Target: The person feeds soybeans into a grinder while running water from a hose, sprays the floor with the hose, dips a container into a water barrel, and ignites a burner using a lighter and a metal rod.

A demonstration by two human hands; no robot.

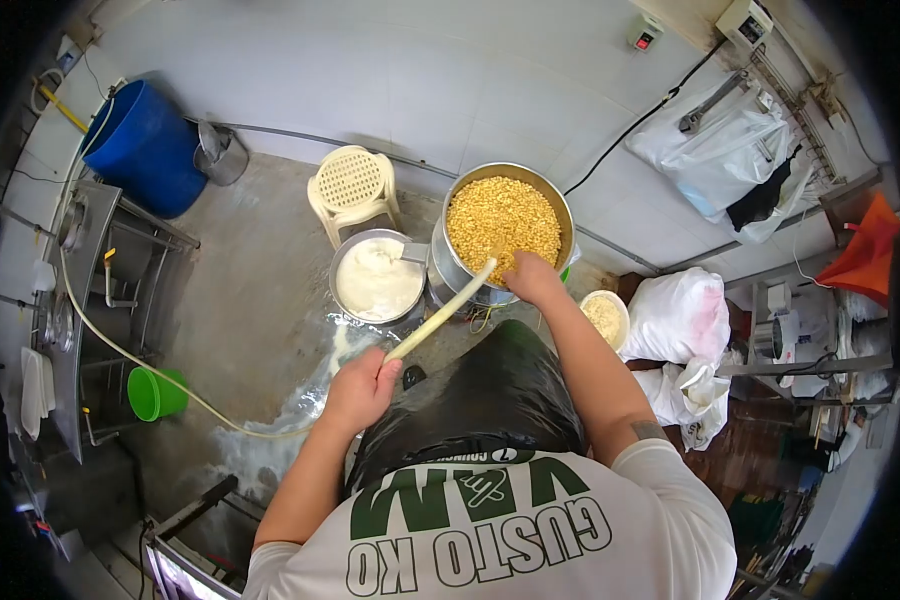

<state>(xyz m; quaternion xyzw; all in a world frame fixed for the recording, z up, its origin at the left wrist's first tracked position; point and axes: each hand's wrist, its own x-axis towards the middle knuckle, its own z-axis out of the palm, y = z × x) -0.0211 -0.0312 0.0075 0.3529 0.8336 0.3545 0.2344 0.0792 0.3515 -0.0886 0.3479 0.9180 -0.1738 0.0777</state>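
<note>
My left hand [360, 391] is closed around a pale yellowish hose [438, 322], whose open end points up and to the right, at the near rim of a round metal hopper [568, 232]. Wet yellow beans or kernels [500, 212] fill the hopper. At the hopper's near edge, my right hand [532, 276] reaches over the rim to the kernels; its fingertips are partly hidden. Left of the hopper, under a short metal spout [416, 252], stands a wide basin [334, 287] of thick white mash [375, 278].
A cream plastic stool [352, 180] stands behind the basin. White liquid is spilled on the floor [260, 450]. A blue barrel [142, 150], steel sink stand [80, 330] and green bucket [157, 395] are at left. White sacks [678, 315] and a tub [605, 318] stand at right.
</note>
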